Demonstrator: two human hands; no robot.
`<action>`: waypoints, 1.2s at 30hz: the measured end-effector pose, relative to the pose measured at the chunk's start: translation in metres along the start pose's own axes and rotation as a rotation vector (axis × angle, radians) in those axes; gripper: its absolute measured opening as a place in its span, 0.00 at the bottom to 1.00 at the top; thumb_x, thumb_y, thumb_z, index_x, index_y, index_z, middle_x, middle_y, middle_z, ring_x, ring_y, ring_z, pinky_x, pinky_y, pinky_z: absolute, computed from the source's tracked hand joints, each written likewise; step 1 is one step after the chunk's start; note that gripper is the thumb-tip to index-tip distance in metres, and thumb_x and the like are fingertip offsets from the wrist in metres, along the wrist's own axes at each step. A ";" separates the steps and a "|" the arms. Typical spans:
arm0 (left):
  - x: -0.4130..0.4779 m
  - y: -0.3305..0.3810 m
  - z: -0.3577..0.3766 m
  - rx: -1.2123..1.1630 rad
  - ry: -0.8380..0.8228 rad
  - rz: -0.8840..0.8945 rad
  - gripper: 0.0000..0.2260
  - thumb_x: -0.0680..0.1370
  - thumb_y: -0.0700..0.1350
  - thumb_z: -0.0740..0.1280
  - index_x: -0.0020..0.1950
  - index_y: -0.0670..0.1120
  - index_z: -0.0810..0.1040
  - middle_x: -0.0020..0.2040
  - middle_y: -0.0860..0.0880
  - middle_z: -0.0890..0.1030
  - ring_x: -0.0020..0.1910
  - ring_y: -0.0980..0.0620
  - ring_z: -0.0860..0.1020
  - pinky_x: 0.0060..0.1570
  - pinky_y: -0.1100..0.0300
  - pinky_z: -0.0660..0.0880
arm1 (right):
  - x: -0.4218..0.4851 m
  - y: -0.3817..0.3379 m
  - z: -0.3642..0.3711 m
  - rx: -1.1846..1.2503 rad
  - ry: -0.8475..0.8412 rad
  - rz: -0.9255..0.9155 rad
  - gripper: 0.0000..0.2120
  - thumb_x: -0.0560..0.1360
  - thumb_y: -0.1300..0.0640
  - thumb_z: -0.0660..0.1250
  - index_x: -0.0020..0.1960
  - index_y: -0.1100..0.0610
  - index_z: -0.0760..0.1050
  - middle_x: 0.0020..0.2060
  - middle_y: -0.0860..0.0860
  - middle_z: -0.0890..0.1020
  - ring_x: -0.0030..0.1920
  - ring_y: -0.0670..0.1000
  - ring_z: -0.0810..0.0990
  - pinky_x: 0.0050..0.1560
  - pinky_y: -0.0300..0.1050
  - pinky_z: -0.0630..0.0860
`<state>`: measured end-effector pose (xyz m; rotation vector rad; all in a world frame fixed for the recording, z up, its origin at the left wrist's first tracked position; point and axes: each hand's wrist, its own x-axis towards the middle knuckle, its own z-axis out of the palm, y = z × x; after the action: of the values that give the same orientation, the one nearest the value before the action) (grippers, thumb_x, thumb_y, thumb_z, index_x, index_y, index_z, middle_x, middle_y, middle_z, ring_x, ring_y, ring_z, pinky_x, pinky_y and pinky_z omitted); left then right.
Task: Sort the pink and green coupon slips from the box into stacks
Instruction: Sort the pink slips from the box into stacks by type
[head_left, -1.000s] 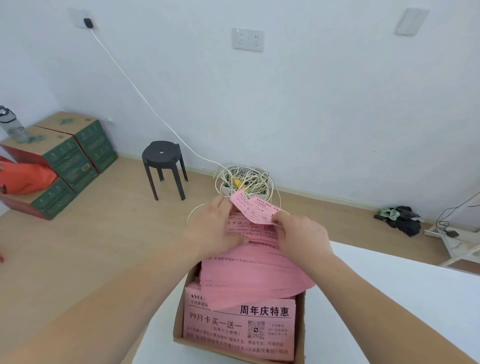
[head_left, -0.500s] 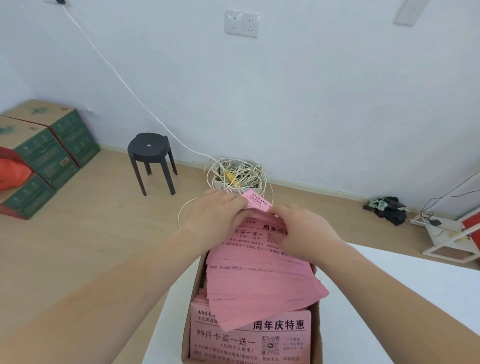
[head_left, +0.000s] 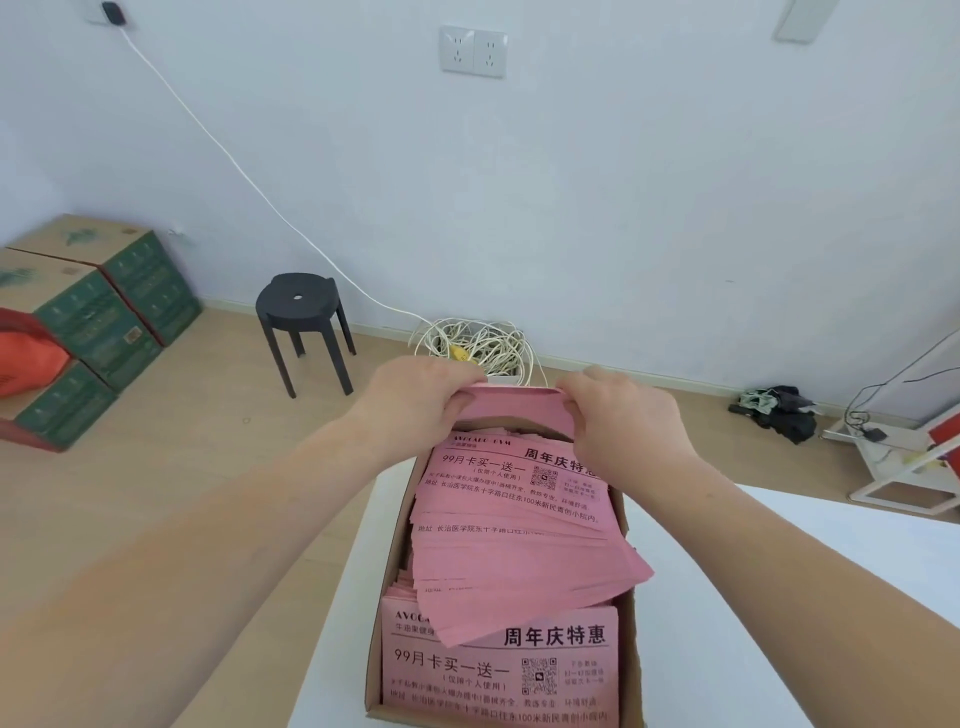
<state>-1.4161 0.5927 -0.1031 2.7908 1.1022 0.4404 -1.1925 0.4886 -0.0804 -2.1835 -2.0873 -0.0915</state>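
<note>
A brown cardboard box (head_left: 629, 613) stands on the white table (head_left: 779, 597), filled with pink coupon slips (head_left: 519, 551) printed in black. At the box's far end my left hand (head_left: 415, 405) and my right hand (head_left: 623, 421) each grip an end of a raised bundle of pink slips (head_left: 514, 402), which stands on edge above the loose pile. My fingers curl over its top edge. No green slips show.
Beyond the table lies a wooden floor with a black stool (head_left: 304, 322), a tangle of white cable (head_left: 478, 345), green cartons (head_left: 104, 312) at the left and a white frame (head_left: 904, 467) at the right.
Both hands went from pinching a single pink slip to gripping a thicker bundle by its ends and lifting it upright at the box's far end. The camera tilted slightly.
</note>
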 end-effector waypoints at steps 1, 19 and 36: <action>-0.001 0.009 -0.006 0.003 0.047 0.001 0.08 0.83 0.48 0.63 0.59 0.53 0.80 0.48 0.55 0.84 0.49 0.47 0.82 0.44 0.52 0.78 | -0.002 0.004 -0.006 -0.021 0.046 -0.005 0.10 0.76 0.60 0.64 0.56 0.49 0.73 0.46 0.45 0.76 0.49 0.54 0.77 0.42 0.54 0.80; -0.071 0.328 0.147 0.215 -0.269 0.197 0.21 0.68 0.42 0.76 0.59 0.51 0.79 0.57 0.50 0.81 0.57 0.45 0.79 0.47 0.52 0.74 | -0.324 0.193 0.085 0.079 -0.116 0.294 0.19 0.75 0.45 0.72 0.65 0.42 0.79 0.76 0.52 0.71 0.75 0.60 0.69 0.75 0.61 0.62; -0.142 0.310 0.168 -0.722 -0.274 -0.513 0.24 0.79 0.42 0.66 0.74 0.56 0.69 0.66 0.64 0.73 0.67 0.63 0.71 0.70 0.55 0.72 | -0.315 0.169 0.107 0.422 -0.342 0.672 0.36 0.74 0.35 0.69 0.79 0.37 0.59 0.82 0.45 0.45 0.82 0.51 0.39 0.70 0.58 0.72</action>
<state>-1.2609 0.2701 -0.2319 1.8087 1.2206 0.2994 -1.0434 0.1832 -0.2333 -2.5822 -1.2052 0.7475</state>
